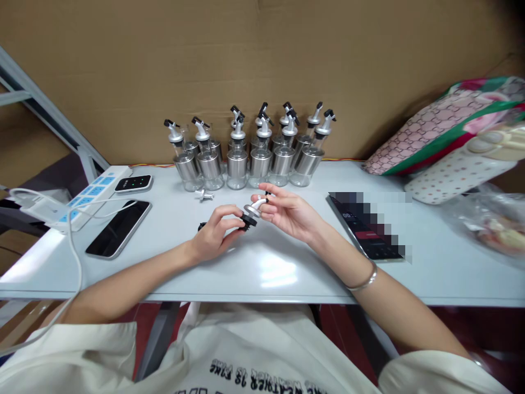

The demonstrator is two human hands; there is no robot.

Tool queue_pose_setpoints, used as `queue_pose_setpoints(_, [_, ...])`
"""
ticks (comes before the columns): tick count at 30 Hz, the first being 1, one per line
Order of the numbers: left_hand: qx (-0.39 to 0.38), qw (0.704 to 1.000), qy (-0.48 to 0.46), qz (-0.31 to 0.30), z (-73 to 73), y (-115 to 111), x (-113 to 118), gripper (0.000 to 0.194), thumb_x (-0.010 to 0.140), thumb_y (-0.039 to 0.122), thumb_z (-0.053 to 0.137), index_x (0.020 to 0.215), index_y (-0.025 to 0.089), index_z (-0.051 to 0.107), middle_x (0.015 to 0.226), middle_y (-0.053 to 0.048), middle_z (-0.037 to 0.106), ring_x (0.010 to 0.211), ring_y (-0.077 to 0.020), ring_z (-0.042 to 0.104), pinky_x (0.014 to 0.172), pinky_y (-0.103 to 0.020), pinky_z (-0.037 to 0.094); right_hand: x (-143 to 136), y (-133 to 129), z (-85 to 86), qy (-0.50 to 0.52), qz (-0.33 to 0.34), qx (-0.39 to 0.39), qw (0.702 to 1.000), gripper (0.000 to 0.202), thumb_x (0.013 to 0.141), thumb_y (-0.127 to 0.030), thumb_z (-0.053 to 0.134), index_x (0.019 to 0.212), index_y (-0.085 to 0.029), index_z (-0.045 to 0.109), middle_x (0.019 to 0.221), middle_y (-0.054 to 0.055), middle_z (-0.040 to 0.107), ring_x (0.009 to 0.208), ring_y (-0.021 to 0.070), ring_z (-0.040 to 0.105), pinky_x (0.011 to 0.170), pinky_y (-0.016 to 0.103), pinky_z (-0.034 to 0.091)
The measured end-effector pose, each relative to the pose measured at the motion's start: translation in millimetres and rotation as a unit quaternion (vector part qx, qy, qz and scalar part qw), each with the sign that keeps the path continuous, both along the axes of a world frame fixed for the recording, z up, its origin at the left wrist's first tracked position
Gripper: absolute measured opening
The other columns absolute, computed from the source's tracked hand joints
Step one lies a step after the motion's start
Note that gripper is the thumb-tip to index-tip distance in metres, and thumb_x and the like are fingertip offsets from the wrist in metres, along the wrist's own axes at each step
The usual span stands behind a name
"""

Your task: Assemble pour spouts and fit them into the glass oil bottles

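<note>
In front of the bottles, my left hand [217, 232] closes its fingertips round a black ribbed stopper [248, 220]. Against the stopper's top sits a silver pour spout [255, 207] with a black tip, tilted up to the right. My right hand [289, 210] pinches the spout near its tip, the other fingers loosely curled. Whether spout and stopper are joined, I cannot tell. A small black piece [201, 225] shows beside my left hand, mostly hidden. Behind it, a loose silver spout part [204, 195] lies on the table.
Several glass bottles with steel sleeves [237, 163] stand along the back, many topped with spouts. At left are a power strip [96, 189], a small device [133, 184] and a phone [118, 229] with cables. Another phone [365, 227], a dotted bottle [447, 169] and a patterned bag [430, 131] lie right.
</note>
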State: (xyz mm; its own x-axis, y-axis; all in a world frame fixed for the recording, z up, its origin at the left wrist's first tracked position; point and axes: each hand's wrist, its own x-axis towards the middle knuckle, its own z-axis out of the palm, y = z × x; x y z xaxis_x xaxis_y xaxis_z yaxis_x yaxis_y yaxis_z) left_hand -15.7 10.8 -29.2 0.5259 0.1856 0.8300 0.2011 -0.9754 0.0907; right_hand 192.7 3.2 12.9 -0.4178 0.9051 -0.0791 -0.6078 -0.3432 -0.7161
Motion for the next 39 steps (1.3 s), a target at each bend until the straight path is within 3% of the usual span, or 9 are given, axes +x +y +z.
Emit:
queue_pose_setpoints(13, [0.045,0.999,0.012,0.005,3.0,1.8,0.1,0.017,0.088,0.013,0.053,0.102,0.021,0.047,0.1,-0.005,0.053,0.095,-0.0158,0.059,0.093,-0.041,0.049,0.2,-1.9,4.7,-0.011,0.009,-0.01,1.0,0.026,0.076,-0.001,0.048,0.096,-0.016,0.055,0.081,0.003,0.058,0.052,0.0064,0.039,0.052,0.022,0.042])
queue_pose_setpoints(22, [0.044,0.999,0.004,0.009,1.7,2.2,-0.6,0.018,0.088,0.015,0.052,0.103,0.022,0.047,0.099,-0.006,0.054,0.094,-0.0166,0.057,0.091,-0.04,0.05,-2.1,-4.2,3.6,-0.032,0.034,0.023,0.999,0.025,0.075,-0.004,0.055,0.097,-0.016,0.056,0.08,0.003,0.06,0.053,0.0067,0.041,0.052,0.022,0.039])
queue_pose_setpoints(26, [0.041,0.999,0.009,0.026,1.6,0.6,0.8,0.025,0.09,0.017,0.051,0.113,0.024,0.043,0.101,-0.006,0.055,0.094,-0.017,0.057,0.093,-0.043,0.047,-0.5,-3.9,3.3,-0.034,0.036,0.033,0.998,0.024,0.076,-0.005,0.054,0.097,-0.016,0.056,0.079,0.003,0.06,0.052,0.0067,0.041,0.054,0.023,0.04])
queue_pose_setpoints(32, [-0.025,0.996,0.088,0.021,0.1,1.5,1.1,0.05,0.094,0.024,0.043,0.139,0.019,0.024,0.119,-0.015,0.05,0.111,-0.0233,0.05,0.089,-0.042,0.048,-0.5,-3.0,0.1,-0.042,0.04,0.037,0.998,0.022,0.078,-0.006,0.055,0.098,-0.015,0.055,0.081,0.004,0.064,0.052,0.0058,0.043,0.056,0.022,0.041])
queue_pose_setpoints(39, [-0.039,0.99,0.138,0.001,-5.2,3.1,1.3,0.055,0.096,0.028,0.035,0.145,0.017,0.014,0.117,-0.016,0.049,0.107,-0.0243,0.049,0.088,-0.041,0.048,-4.5,-6.2,-0.9,-0.058,0.048,0.024,0.997,0.022,0.078,-0.006,0.055,0.098,-0.014,0.055,0.081,0.005,0.065,0.052,0.0065,0.044,0.053,0.022,0.039])
